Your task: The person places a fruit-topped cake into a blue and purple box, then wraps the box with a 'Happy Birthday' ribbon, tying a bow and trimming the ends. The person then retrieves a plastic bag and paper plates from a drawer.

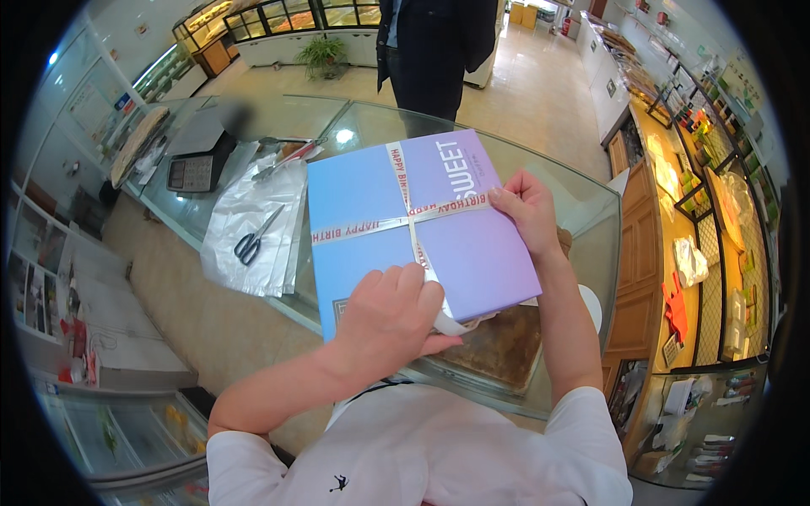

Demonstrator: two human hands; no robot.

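Observation:
A blue-to-purple cardboard gift box [364, 272], likely a cake box, sits on the glass counter before me. Two lengths of white printed ribbon [354, 229] cross on its lid. My left hand [395, 310] grips the ribbon at the box's near edge, where a white loop shows below the fingers. With thumb and fingers, my right hand [526, 209] pinches the crosswise ribbon at the right edge of the lid. The box's underside and the ribbon beneath it are hidden.
Dark-handled scissors [256, 240] lie on clear plastic bags [221, 269] at the left. Behind them stands a counter scale [196, 161]. A brown tray [490, 351] lies under the box's near side. Across the glass counter [579, 221] stands a person [430, 57].

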